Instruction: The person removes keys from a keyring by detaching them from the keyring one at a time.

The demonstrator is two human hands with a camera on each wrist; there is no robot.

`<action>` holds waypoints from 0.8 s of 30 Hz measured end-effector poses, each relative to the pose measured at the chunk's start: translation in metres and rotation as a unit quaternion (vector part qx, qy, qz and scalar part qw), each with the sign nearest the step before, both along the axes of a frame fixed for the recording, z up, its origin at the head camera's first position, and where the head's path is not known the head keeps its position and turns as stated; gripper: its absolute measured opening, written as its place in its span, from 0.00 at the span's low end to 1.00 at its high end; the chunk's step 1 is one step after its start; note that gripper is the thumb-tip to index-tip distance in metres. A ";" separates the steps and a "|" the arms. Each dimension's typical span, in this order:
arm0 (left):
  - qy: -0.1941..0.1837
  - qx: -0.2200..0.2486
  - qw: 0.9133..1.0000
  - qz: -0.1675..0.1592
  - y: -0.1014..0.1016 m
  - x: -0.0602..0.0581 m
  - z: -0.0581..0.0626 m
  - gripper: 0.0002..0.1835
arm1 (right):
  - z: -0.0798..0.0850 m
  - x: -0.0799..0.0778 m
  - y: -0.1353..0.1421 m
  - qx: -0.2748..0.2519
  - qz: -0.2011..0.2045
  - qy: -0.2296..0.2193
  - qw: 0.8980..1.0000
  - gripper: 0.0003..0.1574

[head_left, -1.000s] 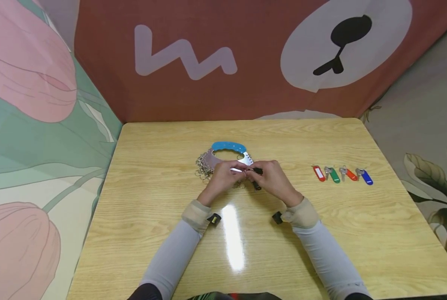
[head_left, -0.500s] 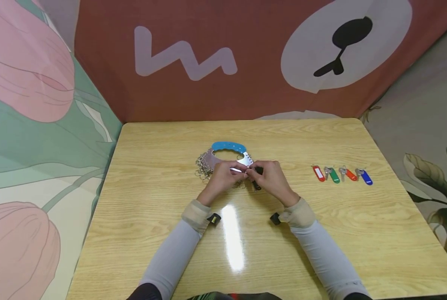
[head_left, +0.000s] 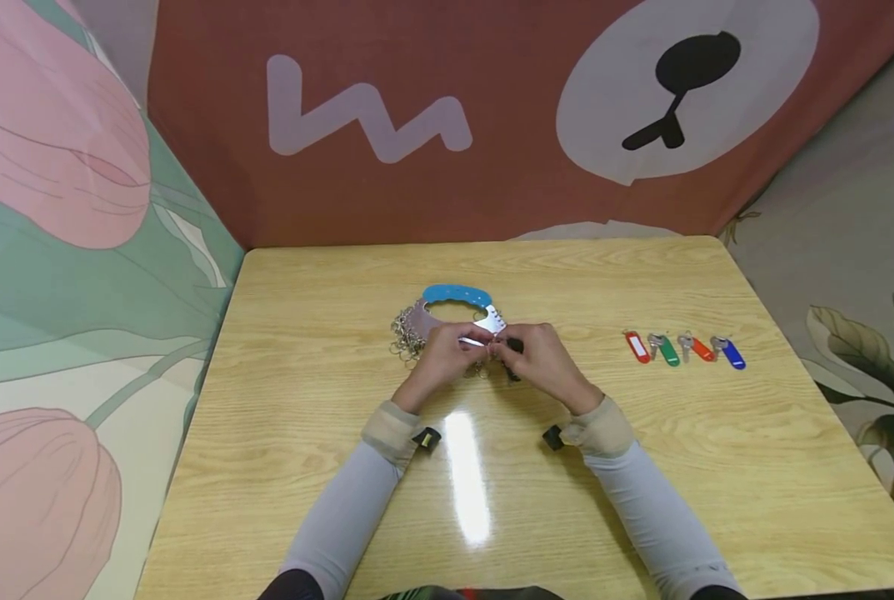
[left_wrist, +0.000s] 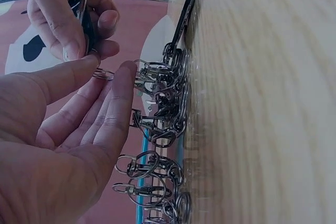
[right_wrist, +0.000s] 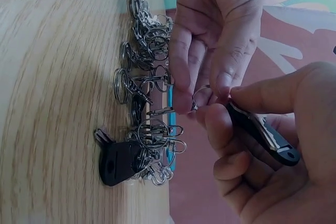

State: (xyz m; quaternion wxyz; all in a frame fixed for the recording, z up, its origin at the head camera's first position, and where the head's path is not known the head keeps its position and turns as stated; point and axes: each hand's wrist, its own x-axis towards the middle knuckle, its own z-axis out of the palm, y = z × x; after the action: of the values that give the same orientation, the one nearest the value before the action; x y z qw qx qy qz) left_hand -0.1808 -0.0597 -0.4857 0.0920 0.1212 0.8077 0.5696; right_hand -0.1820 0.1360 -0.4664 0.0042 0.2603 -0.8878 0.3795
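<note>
Both hands meet over the near right part of a key holder, a curved metal plate with a blue handle (head_left: pixel 457 293) and many clasps and split rings (head_left: pixel 407 337) along its edge. My left hand (left_wrist: pixel 63 124) pinches a split ring (left_wrist: pixel 103 73) between thumb and fingertips. My right hand (right_wrist: pixel 304 129) grips a black key (right_wrist: pixel 262 135) with a wavy silver edge; its thumb and forefinger touch the left fingertips at the ring. Whether the key is threaded on that ring is hidden by the fingers. Another black-headed key (right_wrist: pixel 118 163) hangs from the holder onto the table.
On the right side of the wooden table (head_left: pixel 304 500) lies a row of tags: a red tag (head_left: pixel 637 347), a green tag (head_left: pixel 668 351), an orange tag (head_left: pixel 701 348) and a blue tag (head_left: pixel 734 355). Silver keys lie beside several of them. Printed cloth walls (head_left: pixel 417 192) stand around the table.
Both hands stay in nearly the same place. The right fingers shift slightly around the key at the ring; the holder and tags have not moved.
</note>
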 end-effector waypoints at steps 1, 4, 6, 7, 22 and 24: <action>-0.001 -0.002 1.000 -0.001 0.000 0.000 0.001 0.10 | 0.000 0.000 0.000 -0.001 0.000 0.000 1.000 0.06; -0.003 -0.006 1.000 -0.002 -0.001 0.000 0.001 0.10 | 0.000 0.000 0.001 -0.005 0.000 0.001 1.000 0.05; -0.005 -0.007 1.000 -0.001 -0.002 0.001 0.002 0.10 | -0.001 -0.001 0.001 -0.010 -0.003 0.001 1.000 0.04; -0.006 -0.006 1.000 -0.001 -0.002 0.001 0.002 0.10 | -0.002 -0.001 0.002 -0.011 -0.005 0.000 1.000 0.04; -0.013 -0.006 1.000 -0.008 0.000 0.002 0.001 0.11 | -0.005 -0.003 0.003 -0.001 -0.034 -0.013 0.999 0.07; -0.017 0.003 1.000 -0.006 0.000 0.002 0.000 0.11 | -0.003 -0.003 0.003 -0.002 -0.028 -0.009 1.000 0.06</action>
State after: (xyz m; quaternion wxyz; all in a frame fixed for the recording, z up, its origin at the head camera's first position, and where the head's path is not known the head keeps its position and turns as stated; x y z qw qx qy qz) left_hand -0.1786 -0.0600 -0.4853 0.1088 0.1165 0.8036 0.5734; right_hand -0.1846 0.1389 -0.4696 0.0075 0.2321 -0.8940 0.3832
